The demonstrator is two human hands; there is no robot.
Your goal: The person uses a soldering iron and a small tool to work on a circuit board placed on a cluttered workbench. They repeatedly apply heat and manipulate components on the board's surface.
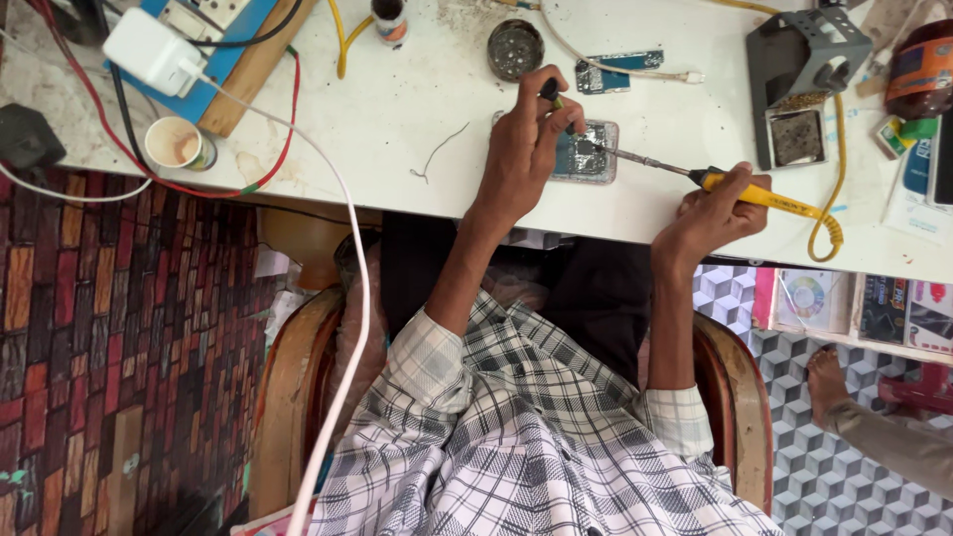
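Opened phone [586,154] at table [417,109] centre; left hand [526,149] pinching small dark-and-yellow tool [549,91] at 11 o'clock of it; right hand [710,213] gripping yellow soldering iron [759,196] at 4 o'clock, tip on board

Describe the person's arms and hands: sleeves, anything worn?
Both hands, left hand and right hand, are bare, with no gloves, rings or watch visible. Forearms are uncovered. The white shirt with dark grey check lines has its sleeves rolled to about the elbow, forming thick cuffs on each arm.
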